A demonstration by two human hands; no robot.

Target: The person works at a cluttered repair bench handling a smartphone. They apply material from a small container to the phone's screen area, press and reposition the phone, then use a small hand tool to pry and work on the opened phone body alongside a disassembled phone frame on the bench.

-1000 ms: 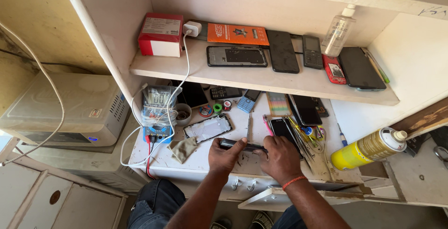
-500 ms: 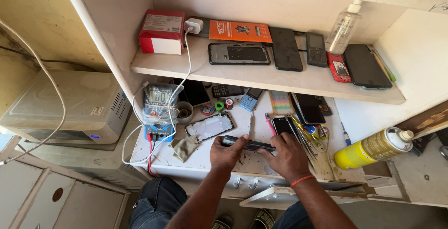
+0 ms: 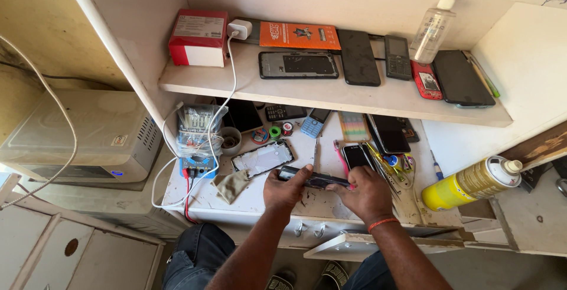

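Holding: both hands grip a dark slim phone body (image 3: pixel 313 179) edge-on, just above the front of the white surface (image 3: pixel 260 198).
L hand (image 3: pixel 284 188): fingers clamped on the phone's left end, thumb on top.
R hand (image 3: pixel 367 192): fingers closed on the right end; orange band at the wrist. Whether a tool sits in this hand, cannot tell.
Change vs 1 s ago: hardly any. Same two-handed grip, phone at the same spot on the surface; only the view shifted a bit. Nothing picked up, nothing set down.
Reading of it: prob. mid-step, steady prying or pressing along the phone's edge rather than a swap of tools; a judgement only.
Near L hand: empty phone frame (image 3: pixel 263 158) lying flat, just beyond it; grey cloth scrap (image 3: pixel 231 186) to its left; multimeter (image 3: pixel 195 133) wrapped in plastic w/ red and white leads.
Near R hand: black smartphone (image 3: pixel 357 156) face up, touching distance; bundle of tools and pens (image 3: pixel 390 169) beside it; yellow spray can (image 3: pixel 469 182) lying on its side, well apart to the right.
Back of surface: small cup (image 3: pixel 229 141), blue keypad phone (image 3: pixel 312 123), solder rolls.
Shelf (image 3: pixel 331 95) above: red-white box (image 3: pixel 198 37), charger plug (image 3: pixel 239 29), orange pack, several phones, clear bottle (image 3: pixel 432 27).
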